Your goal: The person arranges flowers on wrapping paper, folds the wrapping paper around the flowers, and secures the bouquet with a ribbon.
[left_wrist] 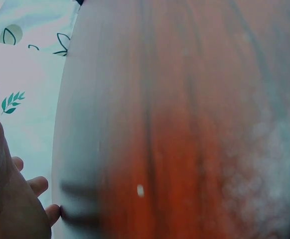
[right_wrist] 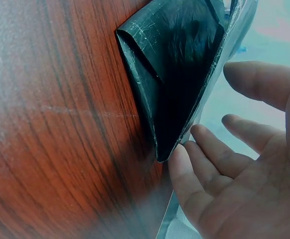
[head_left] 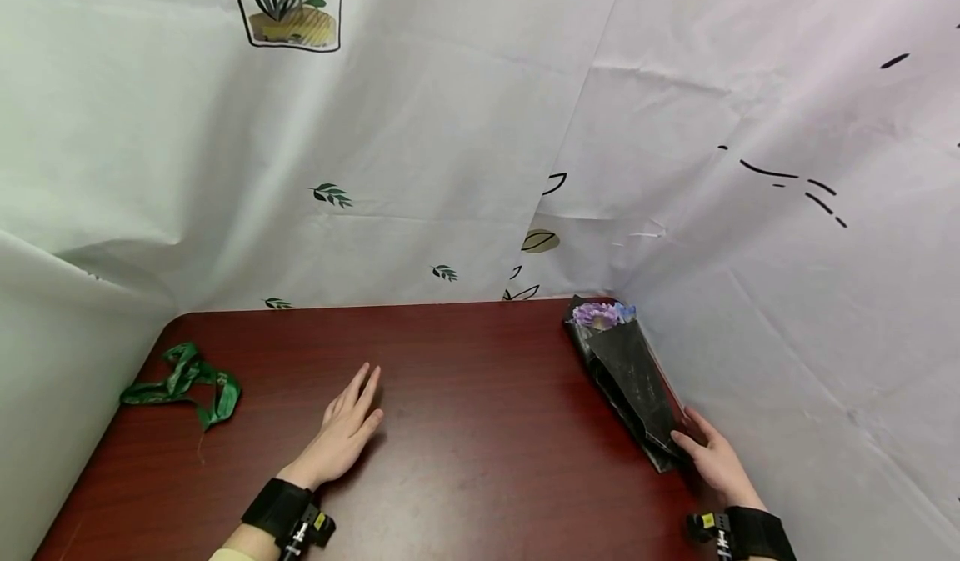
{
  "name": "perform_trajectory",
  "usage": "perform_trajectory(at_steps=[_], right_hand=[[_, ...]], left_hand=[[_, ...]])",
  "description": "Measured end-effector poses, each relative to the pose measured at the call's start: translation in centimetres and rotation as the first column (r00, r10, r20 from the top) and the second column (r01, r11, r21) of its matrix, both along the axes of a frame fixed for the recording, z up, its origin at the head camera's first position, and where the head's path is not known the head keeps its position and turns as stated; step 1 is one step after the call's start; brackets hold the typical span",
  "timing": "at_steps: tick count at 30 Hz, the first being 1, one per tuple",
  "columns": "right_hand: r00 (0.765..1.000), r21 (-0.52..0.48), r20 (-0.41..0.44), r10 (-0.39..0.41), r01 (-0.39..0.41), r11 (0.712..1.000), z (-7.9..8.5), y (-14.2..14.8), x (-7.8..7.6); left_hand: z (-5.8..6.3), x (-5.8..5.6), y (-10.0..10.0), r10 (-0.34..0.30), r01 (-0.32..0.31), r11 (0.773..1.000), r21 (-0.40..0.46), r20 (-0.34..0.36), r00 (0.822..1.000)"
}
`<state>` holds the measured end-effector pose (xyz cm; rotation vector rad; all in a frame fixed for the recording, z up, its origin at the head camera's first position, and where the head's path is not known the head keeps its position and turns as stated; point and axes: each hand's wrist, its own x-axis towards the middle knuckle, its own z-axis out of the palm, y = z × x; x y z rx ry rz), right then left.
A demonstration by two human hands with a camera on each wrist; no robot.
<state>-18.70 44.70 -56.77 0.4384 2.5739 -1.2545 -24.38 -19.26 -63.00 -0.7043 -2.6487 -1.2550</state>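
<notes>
Lying along the bench's (head_left: pixel 465 428) right edge, head view: black-wrapped bouquet (head_left: pixel 633 386), right hand (head_left: pixel 716 461) at its lower end; green ribbon (head_left: pixel 187 369) left of left hand (head_left: pixel 341 436) | left wrist: left hand's grip extended, holding nothing | right wrist: right hand's grip loosely parted, fingertips by the bouquet's pointed tip, contact unclear

The left hand (left_wrist: pixel 13 191), fingers apart, appears against white fabric (left_wrist: pixel 35 134) printed with a green leaf sprig (left_wrist: pixel 11 103), past one edge of the reddish-brown, wood-grained worktop (left_wrist: pixel 185 124), partly blurred.
</notes>
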Motion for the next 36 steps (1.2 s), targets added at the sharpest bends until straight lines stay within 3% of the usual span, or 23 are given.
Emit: perform_trajectory(at_steps=[11, 21, 27, 29, 33, 36], right_hand=[[1.0, 0.004, -0.003, 0.005, -0.005, 1.0, -0.1, 0.0, -0.2], [0.999, 0.033, -0.032, 0.011, -0.01, 0.999, -0.1, 0.5, -0.2], [0.998, 0.087, -0.036, 0.048, -0.045, 0.995, -0.2, 0.3, -0.4], [0.992, 0.161, -0.053, 0.116, -0.106, 0.981, -0.8, 0.1, -0.5], [0.969, 0.314, -0.066, 0.237, -0.205, 0.927, -2.1, -0.6, -0.9], [0.963, 0.357, -0.039, 0.266, -0.235, 0.904, -2.1, -1.1, -1.1]], left_hand=[[0.5, 0.3, -1.0, 0.022, -0.022, 1.0, -0.01, 0.001, 1.0], [2.4, -0.1, -6.1, 0.143, -0.144, 0.99, 0.009, 0.037, 0.989], [2.3, 0.5, -7.8, 0.171, -0.173, 0.984, 0.031, 0.058, 0.983], [2.1, 0.8, -7.9, 0.171, -0.173, 0.984, 0.032, 0.066, 0.983], [1.7, 1.0, -7.9, 0.164, -0.167, 0.985, 0.033, 0.075, 0.984], [1.5, 1.2, -7.8, 0.162, -0.165, 0.985, 0.038, 0.083, 0.983]])
